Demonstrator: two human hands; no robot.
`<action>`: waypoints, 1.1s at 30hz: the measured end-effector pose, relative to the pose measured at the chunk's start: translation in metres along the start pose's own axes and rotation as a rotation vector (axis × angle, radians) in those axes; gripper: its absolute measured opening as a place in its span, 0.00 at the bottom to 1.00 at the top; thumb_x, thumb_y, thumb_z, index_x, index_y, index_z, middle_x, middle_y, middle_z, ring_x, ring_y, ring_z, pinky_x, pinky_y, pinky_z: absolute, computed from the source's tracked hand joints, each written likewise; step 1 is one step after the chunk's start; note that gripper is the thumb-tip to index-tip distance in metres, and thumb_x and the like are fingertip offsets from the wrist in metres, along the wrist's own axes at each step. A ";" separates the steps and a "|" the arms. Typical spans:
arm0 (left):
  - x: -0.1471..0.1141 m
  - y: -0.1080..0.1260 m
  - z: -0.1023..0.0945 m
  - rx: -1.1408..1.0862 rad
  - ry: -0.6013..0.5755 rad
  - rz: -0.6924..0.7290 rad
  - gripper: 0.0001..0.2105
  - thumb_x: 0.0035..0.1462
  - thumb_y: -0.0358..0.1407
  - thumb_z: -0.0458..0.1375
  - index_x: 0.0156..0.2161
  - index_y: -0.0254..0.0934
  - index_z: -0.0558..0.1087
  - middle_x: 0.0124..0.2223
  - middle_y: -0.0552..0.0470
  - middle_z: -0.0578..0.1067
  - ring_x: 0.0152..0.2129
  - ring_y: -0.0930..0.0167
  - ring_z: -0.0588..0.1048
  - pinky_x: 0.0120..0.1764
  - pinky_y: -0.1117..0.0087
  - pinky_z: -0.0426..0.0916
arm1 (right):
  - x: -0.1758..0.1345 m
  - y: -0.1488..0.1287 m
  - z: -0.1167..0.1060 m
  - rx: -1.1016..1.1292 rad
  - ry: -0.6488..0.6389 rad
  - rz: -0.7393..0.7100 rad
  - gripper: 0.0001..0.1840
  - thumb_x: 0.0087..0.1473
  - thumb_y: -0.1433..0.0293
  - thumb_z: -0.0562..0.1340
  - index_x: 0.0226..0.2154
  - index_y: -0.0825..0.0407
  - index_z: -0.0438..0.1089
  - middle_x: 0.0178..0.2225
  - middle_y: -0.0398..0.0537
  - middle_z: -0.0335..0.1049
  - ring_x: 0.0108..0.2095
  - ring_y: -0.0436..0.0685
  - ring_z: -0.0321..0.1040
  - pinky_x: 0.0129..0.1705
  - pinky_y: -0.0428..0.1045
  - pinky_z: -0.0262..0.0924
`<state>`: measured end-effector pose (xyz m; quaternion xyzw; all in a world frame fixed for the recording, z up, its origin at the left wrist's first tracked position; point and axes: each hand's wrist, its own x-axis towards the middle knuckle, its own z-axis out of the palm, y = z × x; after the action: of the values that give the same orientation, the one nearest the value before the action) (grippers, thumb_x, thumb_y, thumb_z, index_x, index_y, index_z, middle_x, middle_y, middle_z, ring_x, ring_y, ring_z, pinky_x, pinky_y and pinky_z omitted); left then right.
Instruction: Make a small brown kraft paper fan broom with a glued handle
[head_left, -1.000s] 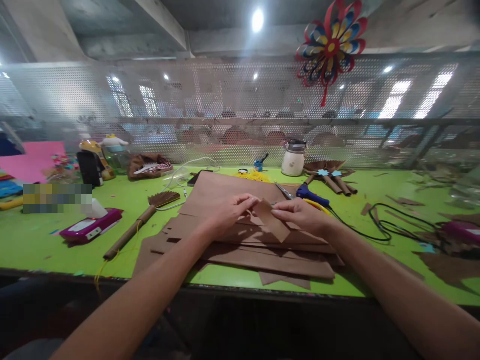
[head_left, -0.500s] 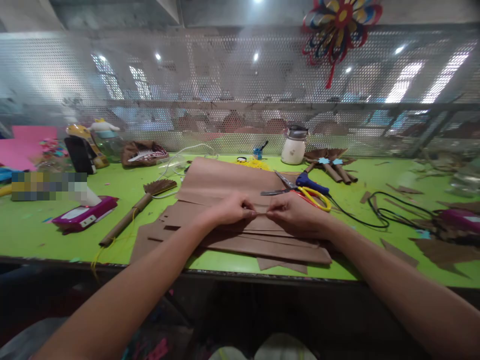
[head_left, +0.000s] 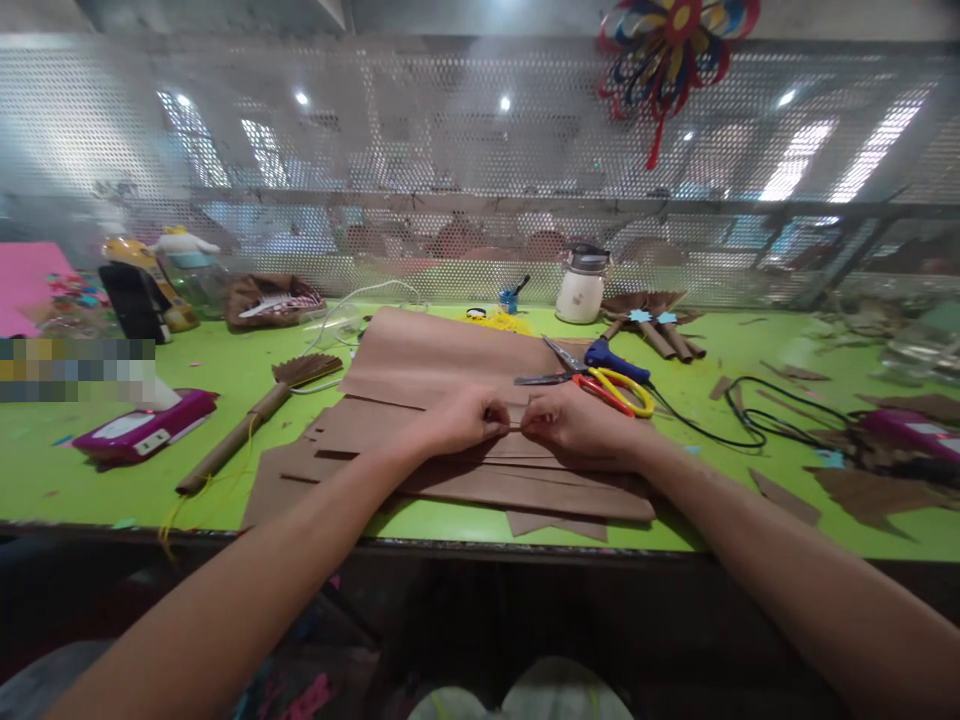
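Observation:
My left hand [head_left: 469, 418] and my right hand [head_left: 566, 420] almost meet at the middle of the table. Both pinch a thin brown paper strip [head_left: 514, 426], which shows only in the small gap between the fingertips. Beneath them lies a stack of brown paper sheets [head_left: 442, 352], with folded layers toward the front. Scissors [head_left: 615, 390] with yellow and red handles rest on the paper just beyond my right hand, blades partly apart. Beside them is a blue-handled tool [head_left: 616, 362] with a black cord.
On the green table [head_left: 420, 520], a rolled brown paper piece [head_left: 236, 440] with a pleated end and a purple power strip [head_left: 146, 425] lie left. A white jar [head_left: 581, 287] and paper rolls [head_left: 667, 335] stand behind. Paper scraps [head_left: 862, 495] and a cord [head_left: 739, 410] lie right.
My hands have drawn slightly closer together, with the right one shifting a little left. The whole view has moved slightly; the objects on the table stay in place.

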<state>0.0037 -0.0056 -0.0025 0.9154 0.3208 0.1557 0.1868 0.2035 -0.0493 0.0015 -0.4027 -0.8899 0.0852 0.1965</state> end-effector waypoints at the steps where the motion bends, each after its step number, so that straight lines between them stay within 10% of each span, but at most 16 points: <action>1: -0.001 0.002 -0.001 0.017 -0.009 0.006 0.06 0.50 0.29 0.55 0.30 0.33 0.75 0.29 0.51 0.74 0.26 0.73 0.69 0.30 0.74 0.60 | -0.001 -0.003 -0.002 -0.034 -0.014 -0.014 0.11 0.53 0.74 0.56 0.25 0.55 0.73 0.24 0.43 0.68 0.25 0.47 0.57 0.28 0.43 0.48; 33: -0.011 0.012 -0.007 0.250 -0.035 0.117 0.11 0.50 0.26 0.49 0.33 0.35 0.73 0.31 0.49 0.72 0.28 0.71 0.67 0.31 0.72 0.59 | -0.008 -0.012 -0.002 -0.510 -0.153 -0.072 0.08 0.54 0.70 0.55 0.32 0.55 0.68 0.37 0.56 0.70 0.37 0.59 0.65 0.39 0.50 0.54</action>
<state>-0.0008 -0.0192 0.0075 0.9513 0.2804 0.1091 0.0676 0.2010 -0.0636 0.0044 -0.3997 -0.9086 -0.1187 0.0236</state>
